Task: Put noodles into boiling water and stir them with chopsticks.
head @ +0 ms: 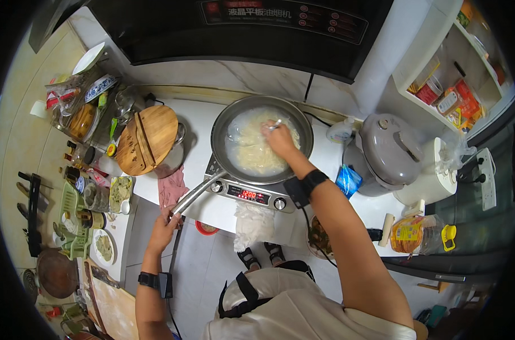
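A wide grey frying pan point(217, 146) sits on a lit induction cooker point(249, 193) with two knobs. Pale noodles point(257, 144) lie in cloudy white liquid inside it. My left hand point(166, 225) grips the far end of the pan's long metal handle point(200, 191). Over the middle of the pan, my right hand point(278, 136) is closed around a slim, shiny metal utensil point(276, 124). Only the utensil's upper end shows, and its kind cannot be made out. The right fingers are slightly blurred, close above the noodles.
Left of the pan, a round wooden lid point(149, 136) rests on a pot, near a pink cloth point(172, 185). At right are a small bottle point(340, 131), a grey pressure cooker point(389, 151) and an oil jug point(419, 236). A white cloth point(253, 225) hangs from the counter's front edge.
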`<state>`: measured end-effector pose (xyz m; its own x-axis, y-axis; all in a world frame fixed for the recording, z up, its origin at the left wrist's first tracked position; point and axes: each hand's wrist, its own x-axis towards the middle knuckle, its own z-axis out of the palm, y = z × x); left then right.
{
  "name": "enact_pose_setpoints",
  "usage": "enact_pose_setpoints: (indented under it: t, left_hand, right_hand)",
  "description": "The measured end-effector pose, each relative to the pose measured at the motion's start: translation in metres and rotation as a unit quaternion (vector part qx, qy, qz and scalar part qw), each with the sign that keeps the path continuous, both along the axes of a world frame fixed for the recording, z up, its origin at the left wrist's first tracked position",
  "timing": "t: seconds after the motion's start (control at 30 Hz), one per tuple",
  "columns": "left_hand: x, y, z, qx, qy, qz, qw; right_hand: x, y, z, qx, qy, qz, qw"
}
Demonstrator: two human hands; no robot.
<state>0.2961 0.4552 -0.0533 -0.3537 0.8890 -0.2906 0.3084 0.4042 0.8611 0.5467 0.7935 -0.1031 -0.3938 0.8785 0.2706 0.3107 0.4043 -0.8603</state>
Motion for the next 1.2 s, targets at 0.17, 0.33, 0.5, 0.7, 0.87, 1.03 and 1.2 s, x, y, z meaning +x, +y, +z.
enact_pose_setpoints:
  t: [0.17,0.33,0.5,0.7,0.87,1.03,1.2]
  left_hand:
    - [-0.004,-0.002,-0.008,0.008,-0.018,-0.006,1.0]
    - [-0.008,-0.003,-0.015,0.008,-0.044,-0.006,0.999]
    - [-0.005,0.003,-0.012,-0.002,-0.042,-0.014,0.999]
    - [-0.006,-0.002,-0.011,0.009,-0.038,-0.016,0.999]
    - [0.002,0.004,-0.004,0.006,-0.039,-0.015,0.999]
    - [-0.003,-0.002,-0.01,0.003,-0.058,0.012,0.998]
    - [-0.002,0.001,-0.013,0.022,-0.061,0.008,0.998]
  right_hand:
    - [0.034,-0.012,0.035,0.127,-0.196,-0.156,0.96]
    - [0.056,-0.017,0.04,-0.222,-0.066,-0.055,0.971]
    - [0.064,-0.018,0.021,-0.145,-0.022,-0.134,0.98]
    - [0.047,-0.039,0.032,-0.253,0.018,-0.026,0.967]
    - [0.055,-0.018,0.01,-0.149,0.035,-0.15,0.977]
    - [0.035,-0.035,0.005,-0.326,0.145,0.036,0.933]
    - [0.07,-0.019,0.01,-0.169,0.181,-0.071,0.966]
